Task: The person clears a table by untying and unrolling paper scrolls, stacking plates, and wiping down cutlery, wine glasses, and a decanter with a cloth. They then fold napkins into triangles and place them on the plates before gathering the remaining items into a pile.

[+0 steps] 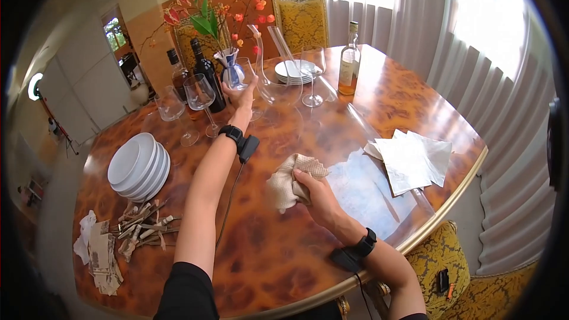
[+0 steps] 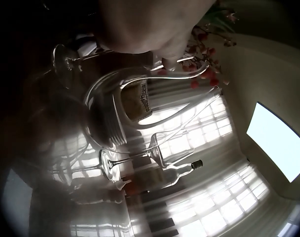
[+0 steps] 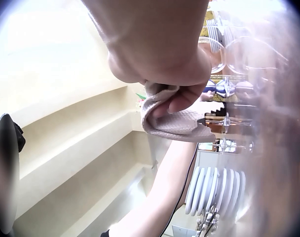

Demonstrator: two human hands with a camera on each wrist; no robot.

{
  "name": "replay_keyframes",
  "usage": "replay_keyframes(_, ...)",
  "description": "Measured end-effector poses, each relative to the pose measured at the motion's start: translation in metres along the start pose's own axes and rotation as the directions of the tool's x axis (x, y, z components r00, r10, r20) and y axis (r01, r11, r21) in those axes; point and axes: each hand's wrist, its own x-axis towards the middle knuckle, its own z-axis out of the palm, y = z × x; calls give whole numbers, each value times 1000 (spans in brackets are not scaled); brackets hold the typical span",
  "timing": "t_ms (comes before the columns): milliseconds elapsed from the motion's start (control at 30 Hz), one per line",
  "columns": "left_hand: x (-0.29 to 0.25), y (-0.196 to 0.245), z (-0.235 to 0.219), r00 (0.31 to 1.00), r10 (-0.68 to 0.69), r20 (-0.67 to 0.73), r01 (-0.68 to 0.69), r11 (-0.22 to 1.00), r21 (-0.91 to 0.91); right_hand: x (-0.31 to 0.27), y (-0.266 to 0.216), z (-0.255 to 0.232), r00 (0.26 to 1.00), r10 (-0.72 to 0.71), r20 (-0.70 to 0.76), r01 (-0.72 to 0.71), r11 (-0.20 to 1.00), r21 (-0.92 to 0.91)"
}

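Observation:
My left hand reaches across the table and holds a wine glass by its bowl, beside the blue-and-white vase. Its foot shows in the left wrist view, while the fingers partly hide the bowl. A curved clear decanter stands just to the right of this hand. Nearer the body, my right hand grips a crumpled beige textured cloth above the table. The cloth hangs folded from the curled fingers in the right wrist view.
More wine glasses and dark bottles stand left of the vase. An amber bottle and small plates are at the back. Stacked white plates, bundled cutlery and white napkins lie nearer. A cable trails from the left wrist.

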Motion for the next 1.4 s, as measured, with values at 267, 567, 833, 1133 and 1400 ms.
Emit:
replay_keyframes(267, -20, 35, -29, 979, 33, 201, 9, 978, -207, 3, 6, -2, 999, -26, 37, 25, 1000, 10)
replay_keyframes(567, -151, 189, -226, 722, -50, 690, 427, 817, -387, 17, 11, -21, 921, -329, -209, 287, 935, -208)
replay_keyframes(833, -186, 220, -316, 704, -234, 671, 598, 704, -382, 2, 8, 95, 724, -650, 229, 675, 600, -429)
replay_keyframes(1133, -145, 209, -332, 722, -137, 678, 579, 656, -484, -24, 9, 232, 403, -562, 722, 858, -41, -511)
replay_keyframes(1400, -148, 229, -350, 423, -357, 833, 699, 713, -49, -12, 28, 246, 822, -513, 247, 450, 851, 272)
